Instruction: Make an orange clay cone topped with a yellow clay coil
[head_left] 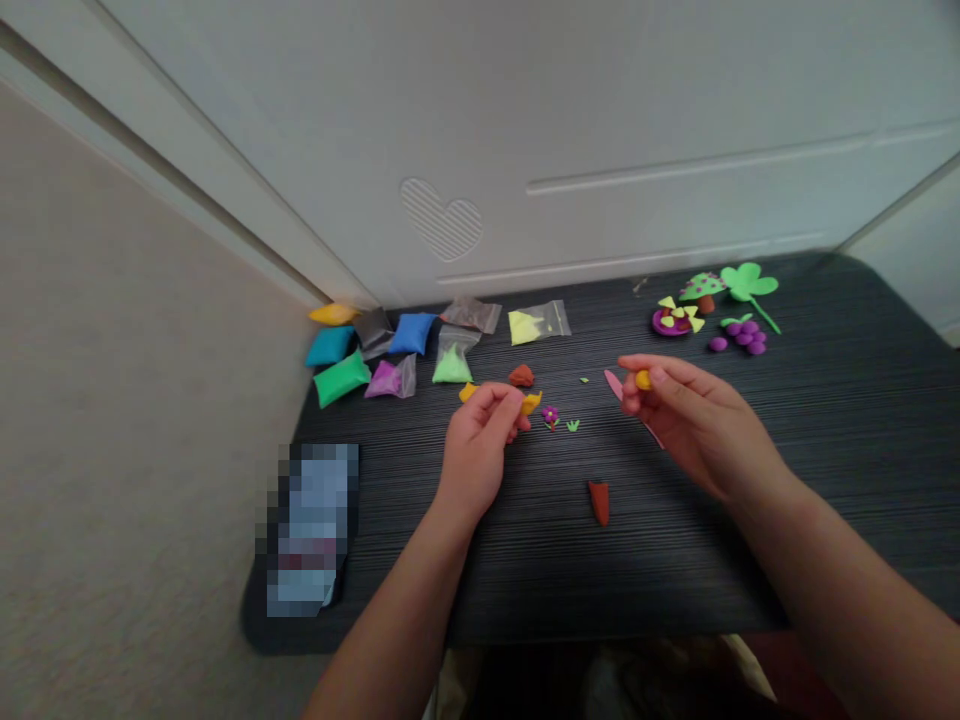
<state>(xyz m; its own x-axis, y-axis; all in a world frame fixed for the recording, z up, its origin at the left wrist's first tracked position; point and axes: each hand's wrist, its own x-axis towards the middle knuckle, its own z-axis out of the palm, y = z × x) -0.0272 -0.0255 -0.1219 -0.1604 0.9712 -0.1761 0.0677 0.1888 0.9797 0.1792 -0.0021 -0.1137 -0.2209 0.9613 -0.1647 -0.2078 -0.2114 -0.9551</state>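
Partly, left hand (484, 430) covers pinched yellow clay (531, 403); right hand (694, 420) pinches yellow lump (643, 380).

Bare tabletop (532, 560) runs open along the near edge, with the brown cone (599, 502) standing off mid-table.

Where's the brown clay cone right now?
Head view: the brown cone lies on the near part of the dark table, between the forearms, below the purple flower.

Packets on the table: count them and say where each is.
9. Back row, left to right: orange packet, black packet, blue packet, brown packet, pale yellow packet. In front, left to right: teal packet, green packet, purple packet, light green packet. Overlaps could hide more.
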